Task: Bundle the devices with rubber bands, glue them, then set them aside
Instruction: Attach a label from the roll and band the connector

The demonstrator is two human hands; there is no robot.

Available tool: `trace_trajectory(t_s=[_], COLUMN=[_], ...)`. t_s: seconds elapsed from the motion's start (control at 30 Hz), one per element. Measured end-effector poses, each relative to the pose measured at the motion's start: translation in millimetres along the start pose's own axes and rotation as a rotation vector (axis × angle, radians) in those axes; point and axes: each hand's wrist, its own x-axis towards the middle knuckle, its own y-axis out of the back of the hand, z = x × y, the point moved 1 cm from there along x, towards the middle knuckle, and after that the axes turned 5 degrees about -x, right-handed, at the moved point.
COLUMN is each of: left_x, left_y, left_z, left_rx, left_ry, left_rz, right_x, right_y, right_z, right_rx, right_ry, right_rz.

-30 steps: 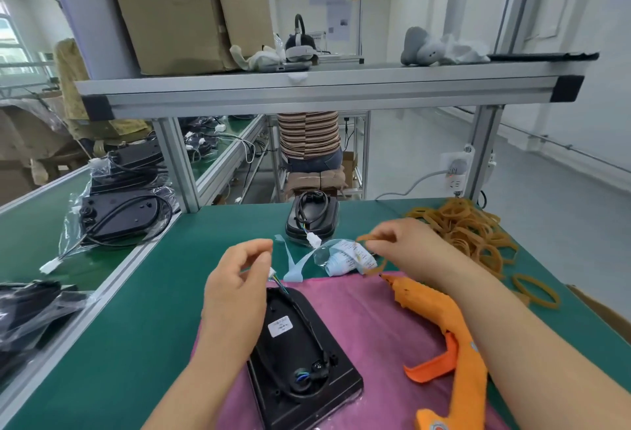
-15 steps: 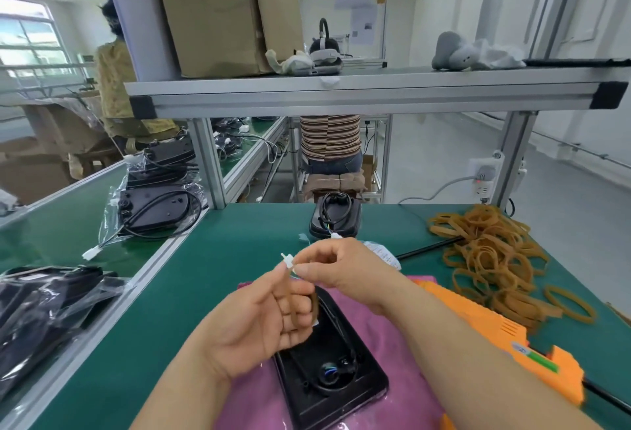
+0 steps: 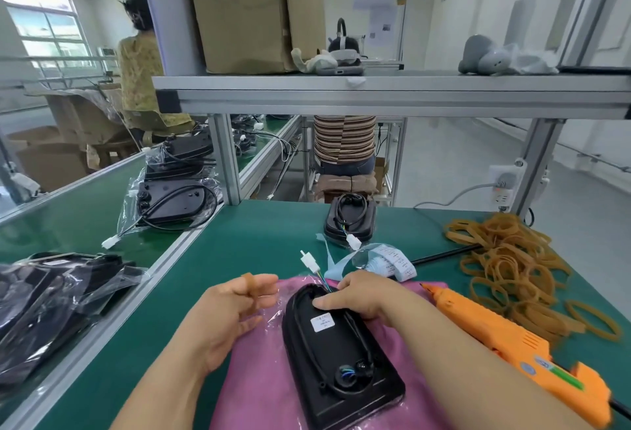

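Device (image 3: pixel 338 358) in grip of right hand (image 3: pixel 362 296)

Place: assembly workshop.
Benches (image 3: pixel 259 248): green-topped, aluminium-framed, set in rows.
Stock: bagged devices (image 3: pixel 170 202) piled, rubber bands (image 3: pixel 508 259) heaped.
Tool: glue gun (image 3: pixel 495 334) laid out.

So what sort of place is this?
Most likely an electronics assembly or packing workshop: a green-matted workbench under an aluminium-frame shelf, bagged black devices on the neighbouring bench, and a glue gun beside a heap of rubber bands.
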Motion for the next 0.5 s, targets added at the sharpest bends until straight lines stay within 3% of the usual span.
trace_trajectory(t_s=[0.2, 0.4, 0.5], left_x=[-4, -7, -7], left_y=[-4, -1, 1], left_z=[-1, 5, 10], left_rx=[0.054, 0.080, 0.115], left_ry=[-0.023, -0.034, -0.089], left_rz=[0.099, -0.078, -0.024], right_x=[-3, -22, -33], right_y=[5, 15, 18], right_z=[5, 0, 2], right_rx=[0.275, 0.578, 0.702], right_ry=[0.043, 0.118, 0.195], right_rz=[-0.052, -0.148, -0.172])
